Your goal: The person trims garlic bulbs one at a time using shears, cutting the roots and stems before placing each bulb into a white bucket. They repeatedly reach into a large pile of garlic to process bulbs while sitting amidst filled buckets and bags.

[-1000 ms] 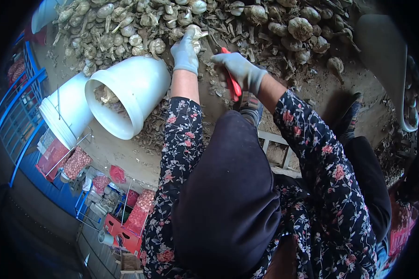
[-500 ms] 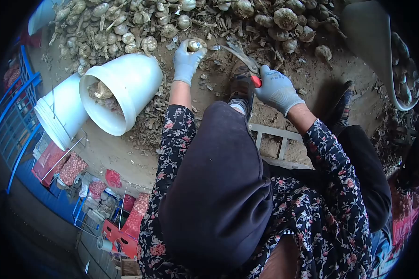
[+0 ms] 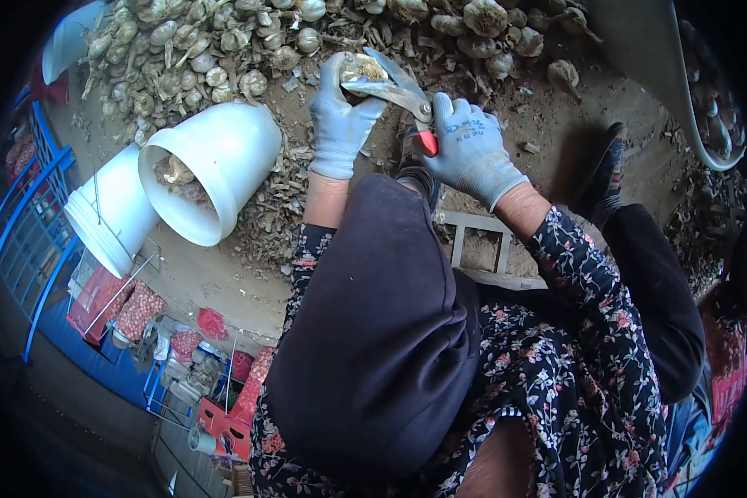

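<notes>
My left hand, in a grey glove, is closed around a garlic bulb with its roots showing. In my right hand, also gloved, are the shears, held by their red-tipped handle. The shears' two blades are spread apart at the bulb, one along its upper side and one across its lower side. Beyond both hands lies a heap of garlic bulbs with dry stalks.
Left of my arm a white bucket lies tipped with garlic debris inside, beside another white bucket. A metal frame is beyond my knee. Red net bags stand at lower left. A large container is at upper right.
My right hand has moved left and brought the shears to the bulb, their blades now wider apart. My left hand has turned, with the bulb still in it. The view has shifted slightly.
</notes>
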